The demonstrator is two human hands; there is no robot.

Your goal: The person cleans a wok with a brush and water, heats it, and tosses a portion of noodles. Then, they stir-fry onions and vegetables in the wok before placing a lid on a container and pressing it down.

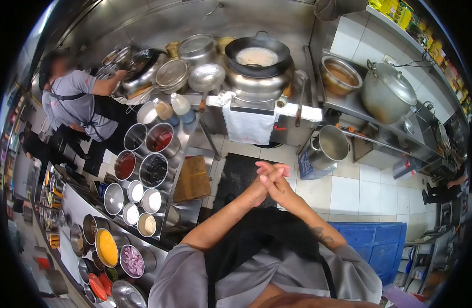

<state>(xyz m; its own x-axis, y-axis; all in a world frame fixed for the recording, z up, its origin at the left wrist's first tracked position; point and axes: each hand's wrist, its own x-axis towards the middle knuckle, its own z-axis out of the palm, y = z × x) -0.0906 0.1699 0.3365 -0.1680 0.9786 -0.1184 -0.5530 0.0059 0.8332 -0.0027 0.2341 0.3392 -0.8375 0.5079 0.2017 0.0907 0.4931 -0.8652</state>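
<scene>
Hands come first here: the person's left hand [260, 186] and right hand [277, 180] are clasped together out in front of the chest, fingers interlaced and pressed shut on one another, holding nothing. They hang over the tiled floor and the dark floor mat [236, 177], well apart from any pot or tool, so this reads to me as a resting pose rather than a grip.

Straight ahead stands the big black round wok [257, 51] with pale liquid in it, seated on its steel burner ring, a white cloth [244, 126] draped over the front edge of the stove below it, likely kept there for wiping. To the left runs a steel counter [180, 149] set with round steel tubs of sauces and powders [143, 169], ranked close so they sit within a cook's reach. At its far end a co-worker in a grey shirt and black apron [79, 105] reaches toward the pans at the back.

On the right, a large lidded aluminium pot [387, 92] sits on a steel shelf. Between counter and shelf the floor aisle lies open, the blue crate [380, 246] closing its near right corner.
</scene>
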